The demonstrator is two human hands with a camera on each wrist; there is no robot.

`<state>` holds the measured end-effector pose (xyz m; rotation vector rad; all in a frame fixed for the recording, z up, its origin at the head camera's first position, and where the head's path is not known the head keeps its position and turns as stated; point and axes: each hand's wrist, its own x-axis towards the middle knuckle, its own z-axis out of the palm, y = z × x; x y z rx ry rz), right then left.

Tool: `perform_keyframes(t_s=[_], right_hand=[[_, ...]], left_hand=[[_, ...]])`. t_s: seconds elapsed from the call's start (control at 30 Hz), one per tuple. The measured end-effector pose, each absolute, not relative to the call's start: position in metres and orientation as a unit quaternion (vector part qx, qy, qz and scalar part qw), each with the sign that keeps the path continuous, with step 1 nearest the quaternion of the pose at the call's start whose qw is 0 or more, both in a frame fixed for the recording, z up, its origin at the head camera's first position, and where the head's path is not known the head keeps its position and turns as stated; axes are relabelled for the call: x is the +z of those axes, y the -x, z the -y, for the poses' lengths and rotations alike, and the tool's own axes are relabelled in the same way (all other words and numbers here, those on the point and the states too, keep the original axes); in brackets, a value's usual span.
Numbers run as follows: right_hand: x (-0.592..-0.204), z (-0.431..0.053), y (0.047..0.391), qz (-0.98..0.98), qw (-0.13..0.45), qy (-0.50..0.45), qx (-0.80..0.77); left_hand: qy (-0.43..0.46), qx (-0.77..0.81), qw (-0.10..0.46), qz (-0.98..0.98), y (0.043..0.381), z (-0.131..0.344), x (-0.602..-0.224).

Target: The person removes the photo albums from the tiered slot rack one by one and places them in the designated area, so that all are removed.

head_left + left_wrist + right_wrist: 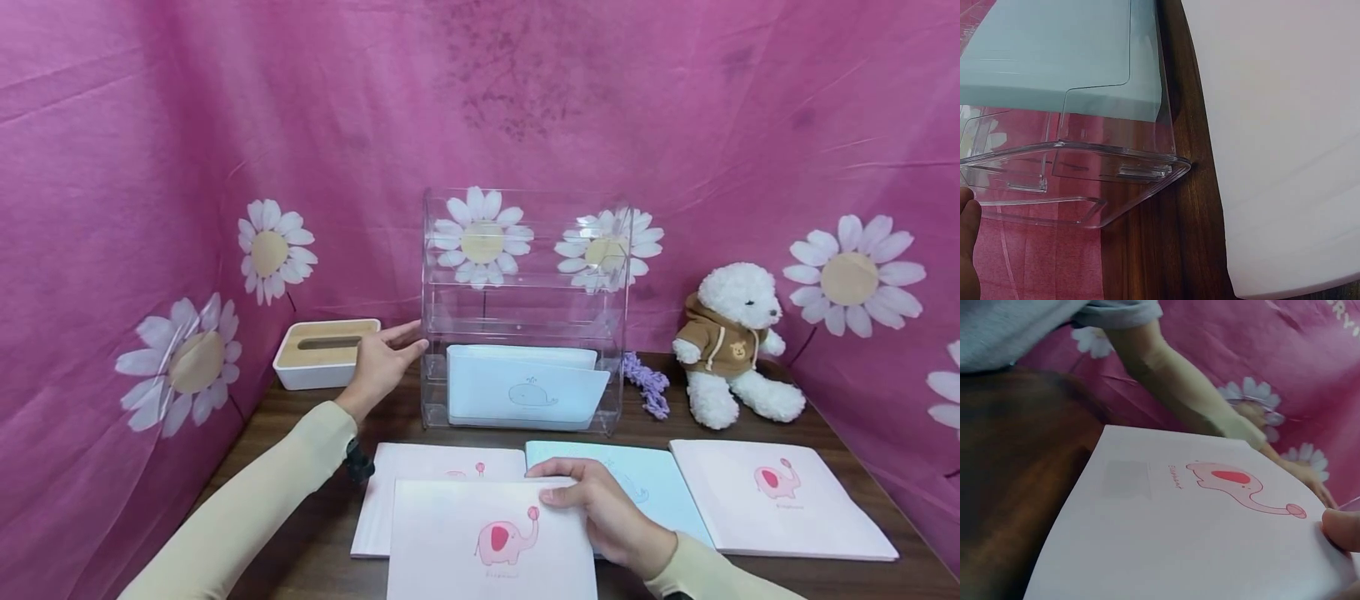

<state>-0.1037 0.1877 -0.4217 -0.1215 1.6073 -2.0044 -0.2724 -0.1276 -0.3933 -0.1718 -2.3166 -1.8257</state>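
My right hand (611,517) pinches the top right corner of a pale pink notebook (442,542) with a red-eared elephant on its cover. The thumb lies on the cover, and the notebook fills much of the right wrist view. My left hand (382,362) has its fingers extended, fingertips right at the left side of a clear acrylic display rack (525,325). In the rack's lowest tier stand light blue whale notebooks (495,392), the front one tilted. Behind the held notebook lie another pink notebook (375,500) and a blue one (675,492), both partly covered.
A further pink elephant notebook (780,508) lies at the right on the dark wooden table (315,450). A white tissue box with a wooden lid (318,379) stands left of the rack. Right of the rack are a purple knitted piece (647,383) and a white teddy bear (738,350).
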Motion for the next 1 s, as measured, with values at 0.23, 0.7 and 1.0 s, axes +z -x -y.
perform_keyframes(t_s=[0.23,0.7,1.0], right_hand=[[-0.438,-0.182,0.093,-0.616,0.291,0.03,-0.732],[-0.46,-0.178,0.072,-0.77,0.279,0.095,-0.565],[-0.463,-0.177,0.073,-0.802,0.239,0.087,-0.54]], left_hand=[[0.061,-0.618,0.091,0.779,0.274,0.127,-0.393],[0.057,-0.62,0.088,0.778,0.274,0.128,-0.395],[0.053,-0.621,0.083,0.778,0.274,0.128,-0.395]])
